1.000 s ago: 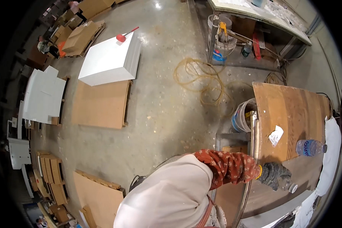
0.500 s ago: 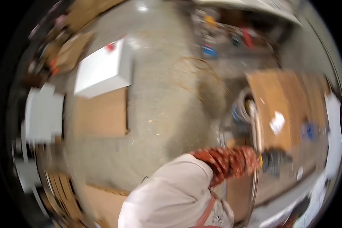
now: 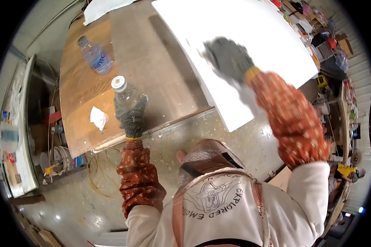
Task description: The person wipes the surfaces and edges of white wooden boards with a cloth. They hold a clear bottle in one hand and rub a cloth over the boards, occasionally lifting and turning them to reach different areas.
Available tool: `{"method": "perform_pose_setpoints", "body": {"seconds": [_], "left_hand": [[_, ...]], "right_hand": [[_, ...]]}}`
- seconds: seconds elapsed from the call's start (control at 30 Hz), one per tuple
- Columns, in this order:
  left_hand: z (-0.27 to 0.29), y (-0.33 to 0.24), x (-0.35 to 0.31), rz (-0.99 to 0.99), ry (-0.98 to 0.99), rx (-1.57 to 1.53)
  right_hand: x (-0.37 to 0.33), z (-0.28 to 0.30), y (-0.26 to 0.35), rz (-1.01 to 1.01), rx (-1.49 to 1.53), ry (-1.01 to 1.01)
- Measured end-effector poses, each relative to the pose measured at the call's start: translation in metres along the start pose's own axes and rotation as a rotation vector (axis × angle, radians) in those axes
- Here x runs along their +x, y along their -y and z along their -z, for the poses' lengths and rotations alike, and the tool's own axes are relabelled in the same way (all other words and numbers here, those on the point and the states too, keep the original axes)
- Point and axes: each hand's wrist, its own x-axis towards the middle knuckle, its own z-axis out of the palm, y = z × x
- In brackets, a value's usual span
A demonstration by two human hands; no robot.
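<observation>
Grey knit gloves and red patterned sleeve covers clothe both hands and forearms. At the table's near edge, my left hand (image 3: 131, 114) is wrapped around a clear bottle (image 3: 127, 95) with a white cap. My right hand (image 3: 231, 57) is over a large white panel (image 3: 272, 45) lying on the right of the wooden table (image 3: 160, 82). Its fingers are smeared by motion, and a pale blur at the fingertips cannot be made out. A second clear bottle (image 3: 95, 56) with a blue label stands farther back, left of the held one.
A scrap of white paper (image 3: 99, 118) lies at the table's left front. A white bucket (image 3: 64, 158) and looped yellowish cord (image 3: 99, 175) are on the floor at left. Cluttered shelves (image 3: 346, 119) line the right side, where another person (image 3: 350, 173) in yellow shows far off.
The view has swung from the floor and white box to the table. My right hand and the white panel have come into sight; the held bottle now shows plainly.
</observation>
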Motion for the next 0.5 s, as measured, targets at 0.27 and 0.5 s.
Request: {"method": "perform_pose_setpoints", "body": {"seconds": [0.27, 0.5], "left_hand": [[-0.002, -0.074, -0.059, 0.053, -0.005, 0.034], [-0.016, -0.146, -0.111, 0.157, -0.001, -0.026]], "right_hand": [[-0.042, -0.021, -0.013, 0.362, -0.218, -0.308], [-0.092, -0.037, -0.109, 0.430, -0.140, -0.399]]}}
